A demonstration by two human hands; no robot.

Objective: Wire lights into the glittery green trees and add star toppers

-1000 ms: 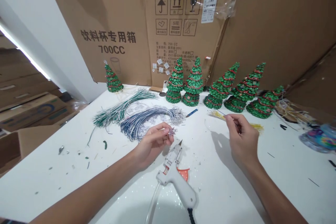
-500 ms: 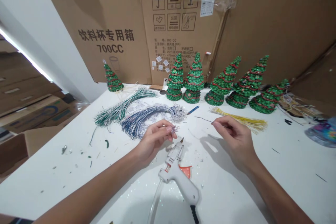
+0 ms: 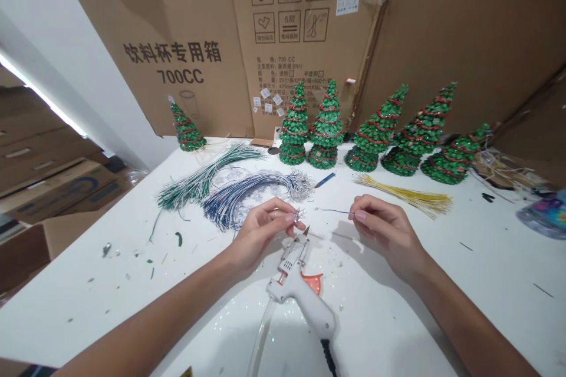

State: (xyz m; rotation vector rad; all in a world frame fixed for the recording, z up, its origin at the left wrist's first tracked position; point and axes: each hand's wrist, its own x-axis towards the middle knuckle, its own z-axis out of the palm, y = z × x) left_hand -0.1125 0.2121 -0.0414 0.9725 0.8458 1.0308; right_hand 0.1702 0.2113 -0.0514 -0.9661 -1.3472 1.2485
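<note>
Between thumb and fingers, my left hand point(image 3: 265, 232) pinches a small clear, star-like piece point(image 3: 299, 215), just above the nozzle of a white glue gun point(image 3: 305, 300). A thin dark wire point(image 3: 336, 210) is pinched in my right hand point(image 3: 387, 230), its free end pointing left toward the clear piece with a gap between them. The glue gun lies on the white table point(image 3: 186, 312), its orange trigger facing right. Behind my left hand lie a bundle of blue and white wires point(image 3: 241, 197) and a bundle of green wires point(image 3: 207, 179).
Several green trees with red garlands point(image 3: 325, 129) stand along the back before large cardboard boxes point(image 3: 177, 6); a smaller one point(image 3: 188, 128) is at left. Yellow wires point(image 3: 407, 195) lie behind my right hand. A blue strip point(image 3: 325, 180) and scraps lie about.
My right hand has shifted slightly left, bringing the wire's tip nearer to the clear piece. The wire now lies more level. My left hand still holds its piece, and the view has shifted slightly.
</note>
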